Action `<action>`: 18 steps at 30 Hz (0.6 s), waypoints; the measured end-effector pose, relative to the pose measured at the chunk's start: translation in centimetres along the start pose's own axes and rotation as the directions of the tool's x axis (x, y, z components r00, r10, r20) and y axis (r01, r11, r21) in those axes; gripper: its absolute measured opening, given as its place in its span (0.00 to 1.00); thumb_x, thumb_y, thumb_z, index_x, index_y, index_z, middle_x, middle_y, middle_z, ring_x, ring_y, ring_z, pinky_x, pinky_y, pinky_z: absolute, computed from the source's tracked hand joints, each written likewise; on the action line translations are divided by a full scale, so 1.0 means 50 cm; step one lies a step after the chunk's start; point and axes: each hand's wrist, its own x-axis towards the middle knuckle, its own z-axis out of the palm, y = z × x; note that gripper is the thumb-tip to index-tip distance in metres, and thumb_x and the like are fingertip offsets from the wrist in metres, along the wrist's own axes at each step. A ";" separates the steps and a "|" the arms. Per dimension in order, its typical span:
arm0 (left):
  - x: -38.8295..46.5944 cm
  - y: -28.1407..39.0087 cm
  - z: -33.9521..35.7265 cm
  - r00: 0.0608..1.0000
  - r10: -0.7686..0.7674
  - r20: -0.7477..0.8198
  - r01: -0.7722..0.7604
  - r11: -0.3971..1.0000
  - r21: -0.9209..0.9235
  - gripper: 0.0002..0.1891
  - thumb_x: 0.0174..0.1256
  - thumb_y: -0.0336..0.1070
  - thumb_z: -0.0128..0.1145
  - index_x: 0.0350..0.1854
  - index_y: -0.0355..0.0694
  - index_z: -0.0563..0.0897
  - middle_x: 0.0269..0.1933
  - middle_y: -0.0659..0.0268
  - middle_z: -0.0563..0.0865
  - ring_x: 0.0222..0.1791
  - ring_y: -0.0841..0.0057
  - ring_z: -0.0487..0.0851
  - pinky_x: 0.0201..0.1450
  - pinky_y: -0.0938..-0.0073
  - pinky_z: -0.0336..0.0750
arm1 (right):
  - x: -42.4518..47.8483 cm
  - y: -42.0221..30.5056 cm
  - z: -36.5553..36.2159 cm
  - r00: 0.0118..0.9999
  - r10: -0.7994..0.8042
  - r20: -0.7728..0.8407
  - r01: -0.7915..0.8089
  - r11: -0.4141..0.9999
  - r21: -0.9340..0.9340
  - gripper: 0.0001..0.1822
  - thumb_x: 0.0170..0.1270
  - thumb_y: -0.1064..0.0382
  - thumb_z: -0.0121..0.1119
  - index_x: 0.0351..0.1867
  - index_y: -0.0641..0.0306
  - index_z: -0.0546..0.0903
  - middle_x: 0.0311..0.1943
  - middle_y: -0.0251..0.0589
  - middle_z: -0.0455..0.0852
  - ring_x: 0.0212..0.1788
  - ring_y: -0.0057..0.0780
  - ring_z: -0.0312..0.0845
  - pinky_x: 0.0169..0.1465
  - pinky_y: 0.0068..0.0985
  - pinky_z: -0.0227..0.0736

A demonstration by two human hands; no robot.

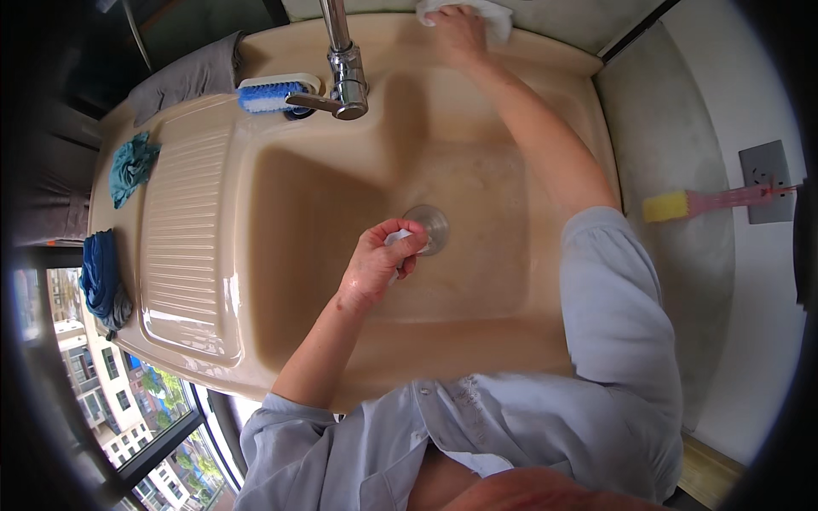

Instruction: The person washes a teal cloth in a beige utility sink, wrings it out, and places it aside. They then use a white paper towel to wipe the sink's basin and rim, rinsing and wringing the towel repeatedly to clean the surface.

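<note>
My left hand (380, 262) is curled around a small crumpled white piece (399, 237), cloth or paper, most of it hidden by the fingers. It hovers over the beige sink basin (460, 294), beside the round metal drain (429, 223). Stretched to the far rim, my right hand (459, 35) grips a white cloth (497, 19) that lies against the back ledge and wall. Water drops glisten on my left wrist.
A chrome faucet (348, 80) rises at the back, with a blue-and-white scrub brush (271, 96) beside it. Left are a ribbed drainboard (185, 223), a grey cloth (192, 73), a teal cloth (132, 167) and a blue cloth (99, 271). A pink-handled brush (709, 199) hangs near a wall socket (765, 182).
</note>
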 end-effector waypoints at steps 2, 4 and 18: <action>-0.005 -0.002 -0.013 1.000 -0.006 -0.005 0.006 1.000 0.022 0.08 0.56 0.36 0.63 0.34 0.41 0.79 0.25 0.70 0.80 0.18 0.84 0.73 0.18 0.84 0.63 | 0.045 -0.111 0.020 0.998 -0.054 0.028 0.053 0.997 0.055 0.17 0.53 0.65 0.51 0.45 0.49 0.80 0.49 0.34 0.77 0.55 0.37 0.66 0.57 0.39 0.60; -0.006 -0.011 -0.033 1.000 -0.007 -0.029 0.006 1.000 -0.009 0.08 0.56 0.35 0.63 0.34 0.41 0.79 0.25 0.70 0.79 0.18 0.84 0.73 0.19 0.84 0.63 | 0.081 -0.150 0.031 0.992 -0.123 0.013 0.122 0.991 0.062 0.16 0.54 0.64 0.50 0.45 0.49 0.80 0.51 0.33 0.77 0.56 0.37 0.66 0.58 0.37 0.60; -0.073 0.028 -0.088 0.999 0.011 -0.044 -0.011 1.000 0.011 0.07 0.56 0.34 0.62 0.34 0.40 0.79 0.25 0.72 0.78 0.20 0.87 0.72 0.22 0.85 0.64 | -0.024 0.097 -0.018 0.964 -0.264 -0.033 0.266 0.955 0.130 0.27 0.47 0.82 0.47 0.49 0.54 0.78 0.49 0.40 0.79 0.50 0.40 0.72 0.55 0.31 0.69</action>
